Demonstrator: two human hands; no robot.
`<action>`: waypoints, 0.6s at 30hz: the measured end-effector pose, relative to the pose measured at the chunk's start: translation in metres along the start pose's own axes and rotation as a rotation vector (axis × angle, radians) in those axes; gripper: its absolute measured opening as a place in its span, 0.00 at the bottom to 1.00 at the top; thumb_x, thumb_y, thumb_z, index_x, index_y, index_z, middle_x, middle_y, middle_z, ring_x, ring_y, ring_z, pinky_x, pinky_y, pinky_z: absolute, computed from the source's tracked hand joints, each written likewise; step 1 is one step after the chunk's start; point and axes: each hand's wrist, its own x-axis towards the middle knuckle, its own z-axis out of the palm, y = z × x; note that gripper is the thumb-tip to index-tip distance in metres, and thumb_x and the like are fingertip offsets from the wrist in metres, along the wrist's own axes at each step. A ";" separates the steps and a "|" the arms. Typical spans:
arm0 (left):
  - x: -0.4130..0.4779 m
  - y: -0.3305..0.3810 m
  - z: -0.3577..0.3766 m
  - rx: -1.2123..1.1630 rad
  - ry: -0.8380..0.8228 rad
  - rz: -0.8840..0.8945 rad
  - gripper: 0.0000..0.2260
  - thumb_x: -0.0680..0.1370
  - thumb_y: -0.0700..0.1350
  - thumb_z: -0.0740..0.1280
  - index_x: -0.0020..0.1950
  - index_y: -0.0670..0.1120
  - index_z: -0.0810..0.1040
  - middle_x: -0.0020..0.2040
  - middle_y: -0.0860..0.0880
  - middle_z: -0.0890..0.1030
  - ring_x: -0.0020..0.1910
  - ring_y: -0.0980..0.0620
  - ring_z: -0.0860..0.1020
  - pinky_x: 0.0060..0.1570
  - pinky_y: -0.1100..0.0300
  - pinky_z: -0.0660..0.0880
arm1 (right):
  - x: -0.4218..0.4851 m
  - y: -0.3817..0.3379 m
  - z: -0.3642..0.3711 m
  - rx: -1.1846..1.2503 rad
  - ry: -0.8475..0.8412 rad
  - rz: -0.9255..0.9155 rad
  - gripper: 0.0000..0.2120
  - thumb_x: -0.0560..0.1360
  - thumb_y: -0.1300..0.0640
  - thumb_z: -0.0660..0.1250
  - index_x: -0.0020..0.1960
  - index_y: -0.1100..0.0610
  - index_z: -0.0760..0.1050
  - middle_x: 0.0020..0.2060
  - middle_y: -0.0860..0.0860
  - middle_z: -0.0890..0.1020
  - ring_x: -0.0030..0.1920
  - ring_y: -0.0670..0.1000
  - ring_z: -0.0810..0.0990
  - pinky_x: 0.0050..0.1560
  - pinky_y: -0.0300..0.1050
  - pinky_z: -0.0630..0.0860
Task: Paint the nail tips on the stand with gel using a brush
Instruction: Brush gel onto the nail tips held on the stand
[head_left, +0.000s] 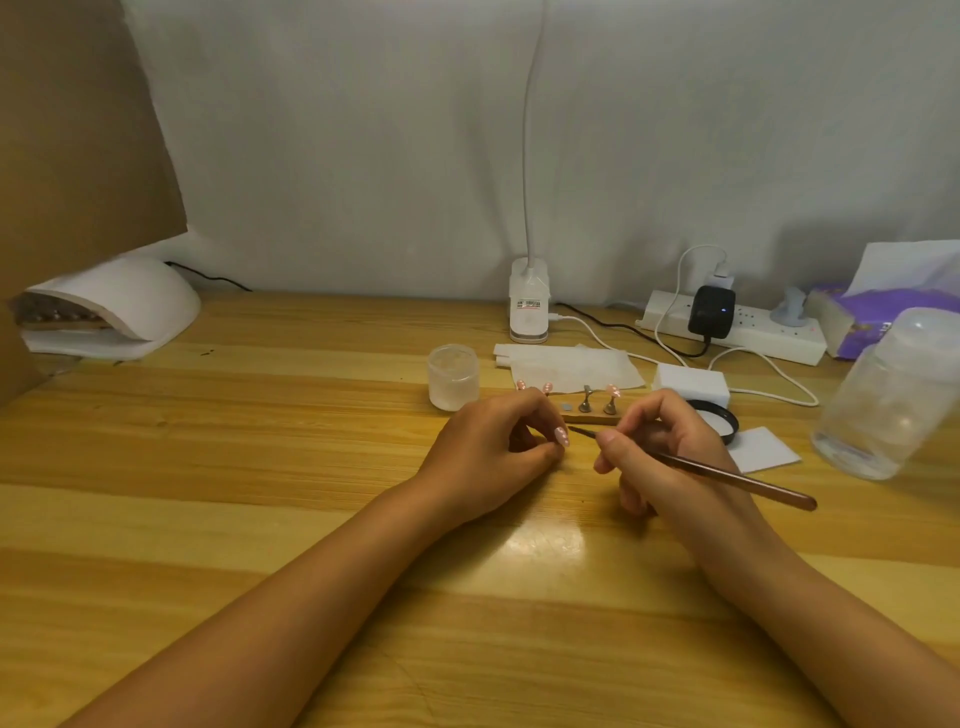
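Now left hand pinching a pink nail tip, right hand gripping the brush, bristles just beside the tip, stand behind

White curing lamp far left; power strip, tissue pack, perhaps plastic bottle right.

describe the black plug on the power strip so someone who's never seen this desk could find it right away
Look to the back right of the wooden desk, where a white power strip lies along the wall. The black plug sits on it, the only dark block there, showing a tiny blue light, unlike the white charger just behind it.
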 end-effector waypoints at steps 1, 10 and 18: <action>0.000 0.000 0.000 -0.004 0.001 -0.001 0.06 0.75 0.43 0.73 0.48 0.52 0.80 0.46 0.56 0.82 0.44 0.58 0.80 0.45 0.59 0.79 | 0.000 0.000 0.000 -0.006 -0.015 0.000 0.06 0.76 0.56 0.68 0.49 0.56 0.72 0.37 0.51 0.84 0.30 0.43 0.79 0.29 0.36 0.74; 0.001 0.000 0.001 -0.007 -0.006 0.005 0.06 0.75 0.42 0.73 0.47 0.52 0.80 0.44 0.56 0.82 0.43 0.58 0.80 0.43 0.62 0.78 | 0.005 0.004 0.001 -0.084 -0.050 0.000 0.07 0.74 0.57 0.71 0.47 0.55 0.73 0.38 0.50 0.84 0.32 0.44 0.80 0.29 0.35 0.75; 0.002 0.001 0.000 -0.020 -0.018 -0.005 0.05 0.75 0.43 0.73 0.47 0.53 0.80 0.45 0.56 0.82 0.44 0.57 0.80 0.46 0.53 0.80 | 0.004 0.006 -0.001 -0.103 -0.021 0.005 0.06 0.73 0.60 0.70 0.44 0.55 0.73 0.36 0.57 0.79 0.31 0.46 0.76 0.31 0.42 0.73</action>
